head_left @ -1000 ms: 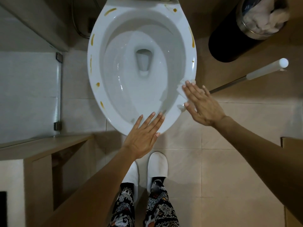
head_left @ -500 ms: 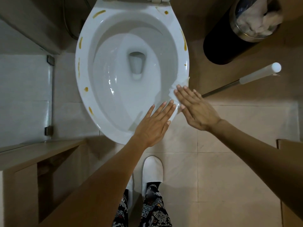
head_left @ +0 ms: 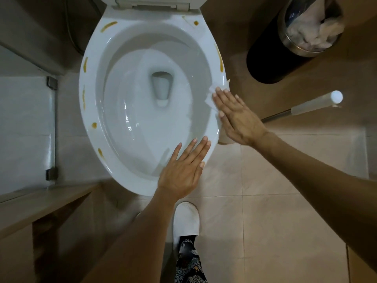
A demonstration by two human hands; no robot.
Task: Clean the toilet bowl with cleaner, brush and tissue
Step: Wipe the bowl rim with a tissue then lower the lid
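The white toilet bowl (head_left: 89, 111) lies open below me, with yellow-brown smears (head_left: 108, 26) dotted around its rim. My right hand (head_left: 238, 117) lies flat on the right side of the rim, pressing a white tissue (head_left: 212, 91) under its fingers. Just beyond the fingertips, another smear (head_left: 220, 58) runs along the rim. Resting palm down on the front right of the rim is my left hand (head_left: 183, 168), fingers extended and holding nothing. A toilet brush handle (head_left: 312, 103) with a white grip leans to the right of the bowl.
A black bin (head_left: 265, 58) with a metal rim, filled with crumpled tissue, stands at the back right. A glass panel (head_left: 24, 129) and a wooden ledge (head_left: 40, 203) border the left. My white slipper (head_left: 185, 219) is on the beige tiled floor in front of the bowl.
My right hand has slid the tissue farther back along the right rim. My left hand has stayed on the front right rim, so the gap between the hands has widened.
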